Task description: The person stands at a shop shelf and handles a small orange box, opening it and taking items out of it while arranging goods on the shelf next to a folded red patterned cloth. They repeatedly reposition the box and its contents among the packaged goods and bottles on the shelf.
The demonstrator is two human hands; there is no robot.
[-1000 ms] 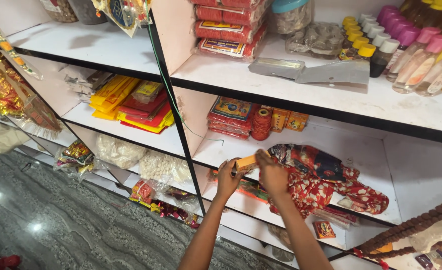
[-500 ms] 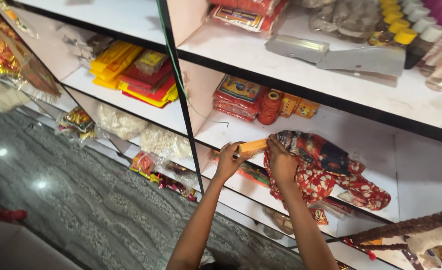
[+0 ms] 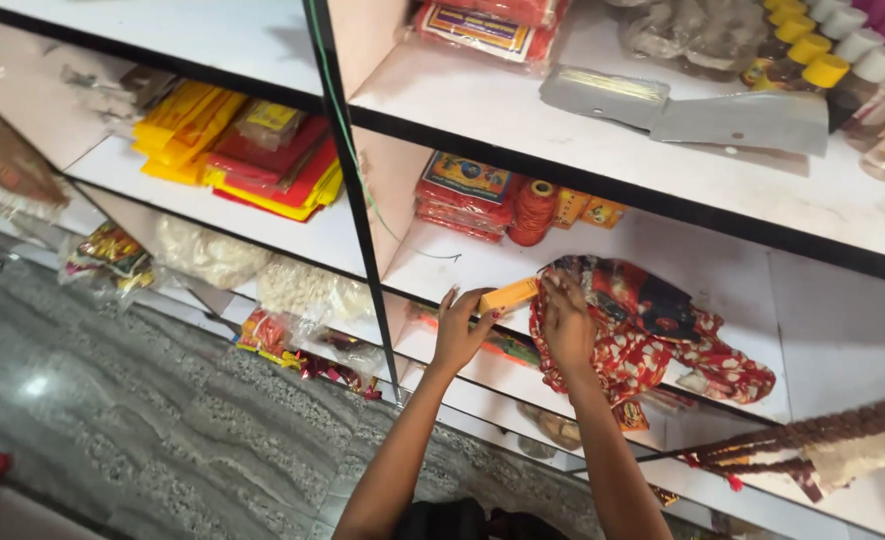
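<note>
Orange and oblong, the small box point(image 3: 508, 295) sits between my two hands at the front edge of the middle shelf point(image 3: 433, 270), just left of a crumpled red cloth with white flowers point(image 3: 653, 340). My left hand point(image 3: 463, 330) pinches the box's near end between thumb and fingertips, fingers half curled, wrist bent upward from a forearm that rises from the bottom of the view. My right hand point(image 3: 568, 320) closes loosely over the box's far end, knuckles toward me, its fingers partly against the cloth; that forearm climbs beside the left one.

Behind the box, at the back of the same shelf, lies a flat stack of red packets with a blue-and-yellow picture label on top point(image 3: 463, 195). Beside it stands a spool of orange-red thread point(image 3: 533, 212), and then two small orange cartons point(image 3: 588, 210) stand side by side.

On the shelf above rest red packets with white labels point(image 3: 483, 30), a folded grey sheet point(image 3: 693, 110), and bottles with yellow and white caps point(image 3: 813, 50).

In the bay to the left, yellow and red flat packets point(image 3: 233, 160) are piled on one shelf, and bags of pale white lumps point(image 3: 253, 270) fill the one below. Shiny multicoloured wrapped packs point(image 3: 303, 350) sit lower, near the grey stone floor point(image 3: 113, 420). At the right edge hangs a string of brown beads point(image 3: 813, 435).
</note>
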